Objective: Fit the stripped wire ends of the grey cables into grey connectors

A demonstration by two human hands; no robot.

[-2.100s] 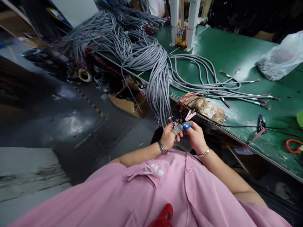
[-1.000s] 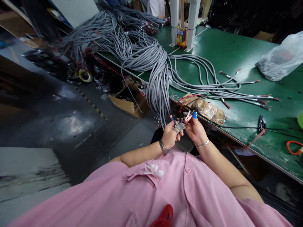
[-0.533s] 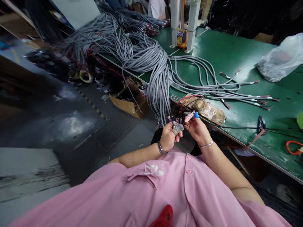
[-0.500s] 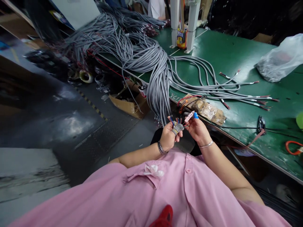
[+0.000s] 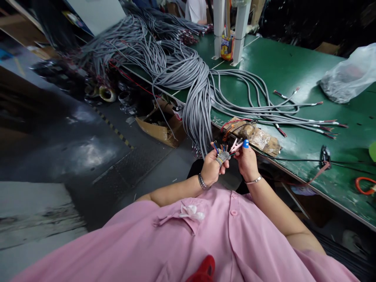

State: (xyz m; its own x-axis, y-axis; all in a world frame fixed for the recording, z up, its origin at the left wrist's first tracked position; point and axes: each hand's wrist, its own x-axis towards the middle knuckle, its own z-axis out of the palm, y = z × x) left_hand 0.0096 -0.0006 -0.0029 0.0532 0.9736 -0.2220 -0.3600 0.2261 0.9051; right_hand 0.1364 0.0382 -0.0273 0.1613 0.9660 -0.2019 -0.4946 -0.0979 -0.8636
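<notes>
My left hand (image 5: 210, 170) grips the stripped ends of grey cables (image 5: 196, 117) that hang off the bench edge; coloured wire tips (image 5: 220, 148) fan out above its taped thumb. My right hand (image 5: 248, 161), with a blue cap on one finger, holds a small pink clip tool (image 5: 235, 145) right against those wire tips. Both hands are close together just in front of the green bench (image 5: 293, 62).
A thick pile of grey cables (image 5: 164, 55) covers the bench's left part. Finished cables (image 5: 279, 113) lie spread to the right. A taped brown block (image 5: 255, 135) sits at the bench edge, a plastic bag (image 5: 346, 76) far right, a cardboard box (image 5: 160, 125) on the floor.
My right hand has shifted slightly, bringing the pink clip tool nearer to the wire tips. My left hand keeps its grip in nearly the same place.
</notes>
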